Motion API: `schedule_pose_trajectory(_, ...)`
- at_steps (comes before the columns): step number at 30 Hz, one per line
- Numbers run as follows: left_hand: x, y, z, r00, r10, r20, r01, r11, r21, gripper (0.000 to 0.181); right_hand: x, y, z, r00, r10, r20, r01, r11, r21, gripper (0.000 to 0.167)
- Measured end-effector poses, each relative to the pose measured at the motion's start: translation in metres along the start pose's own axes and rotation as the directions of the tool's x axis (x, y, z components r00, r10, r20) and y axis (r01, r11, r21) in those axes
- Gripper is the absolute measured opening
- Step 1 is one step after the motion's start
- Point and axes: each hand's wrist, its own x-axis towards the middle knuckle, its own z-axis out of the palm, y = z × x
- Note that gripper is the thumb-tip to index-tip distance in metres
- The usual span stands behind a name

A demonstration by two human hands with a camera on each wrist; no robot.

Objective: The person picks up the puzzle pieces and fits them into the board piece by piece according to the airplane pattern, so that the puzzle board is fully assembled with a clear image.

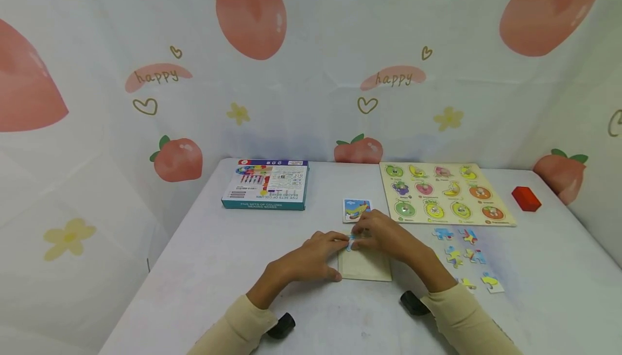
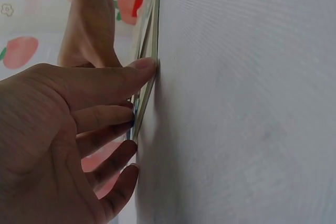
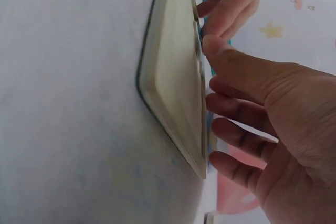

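Note:
A shallow pale wooden puzzle tray [image 1: 365, 266] lies flat on the table. At its far left corner, a small blue-and-white jigsaw piece [image 1: 349, 245] shows between the hands. My left hand [image 1: 313, 258] lies along the tray's left side, its thumb at the near corner and its fairly straight fingers reaching the piece. From the right, my right hand [image 1: 386, 234] pinches the piece with thumb and index finger, partly hiding it. In the right wrist view, the right hand's other fingers [image 3: 239, 111] are bent loosely beside the tray. Just behind the hands is a picture card [image 1: 356, 209].
Several loose jigsaw pieces [image 1: 454, 257] lie right of the tray, some partly behind the right forearm. A fruit puzzle board [image 1: 439, 196] is at the back right, beside a red block [image 1: 526, 198]. A boxed bead set [image 1: 266, 185] lies at the back left.

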Motion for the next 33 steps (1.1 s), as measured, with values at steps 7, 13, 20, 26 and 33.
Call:
schedule_pose_trajectory(7, 0.002, -0.001, -0.001, 1.0, 0.006, 0.001, -0.006, 1.0, -0.011, 0.076, -0.012, 0.009, -0.007, 0.998, 0.042, -0.046, -0.039, 0.996, 0.083, 0.03)
schedule_pose_trajectory(13, 0.004, -0.002, 0.001, 1.0, -0.016, -0.004, 0.016, 1.0, -0.017, 0.077, -0.032, 0.02, -0.015, 0.993, 0.068, -0.097, -0.056, 0.992, 0.113, 0.033)
schedule_pose_trajectory(20, 0.003, -0.004, 0.004, 1.0, -0.022, -0.015, 0.022, 0.999, -0.024, 0.077, -0.061, 0.032, -0.027, 0.982, 0.095, -0.161, -0.091, 0.995, 0.033, 0.034)
schedule_pose_trajectory(26, 0.004, -0.006, 0.004, 1.0, -0.013, -0.021, 0.013, 1.0, -0.02, 0.077, -0.082, 0.046, -0.039, 0.97, 0.139, -0.199, -0.14, 0.99, 0.011, 0.034)
schedule_pose_trajectory(33, 0.003, -0.004, 0.003, 1.0, -0.011, -0.014, 0.01, 0.999, -0.032, 0.077, -0.1, 0.065, -0.052, 0.95, 0.236, -0.205, -0.235, 0.971, 0.028, 0.041)
